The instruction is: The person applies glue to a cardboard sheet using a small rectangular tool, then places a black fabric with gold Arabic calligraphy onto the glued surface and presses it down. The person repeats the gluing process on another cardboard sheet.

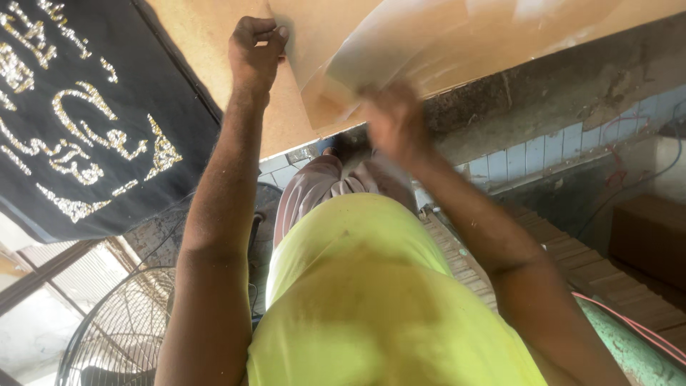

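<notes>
Left hand (256, 51) is pinching the edge of a thin tan sheet (400, 50), fingers curled tight into a near fist, thumb side against the sheet's left edge. Right hand (391, 121) is sitting lower on the same sheet, near its curling bottom corner; it is motion-blurred, so cannot tell whether it is gripping or just pressing flat. The sheet is lying over a tan board (207, 36) and lifting off it at the lower corner, glossy and bowed. Likely the left hand is anchoring the edge while the right is working the loose part, judging from the two heights.

The view is looking down the person's body: yellow shirt (371, 300) filling the lower middle, trousers (314, 186) beyond. Black cloth (86, 121) with gold glitter lettering is hanging at left, touching the board's edge. A fan (121, 329) with a wire guard is sitting lower left, partly cut off. Tiled wall (543, 154) and stacked wood strips (614, 271) are at right, with a red cable (643, 329) over a green pipe (629, 350).

The sheet's top is out of frame. Right fingertips are unreadable in the blur. The feet are hidden under the board.
</notes>
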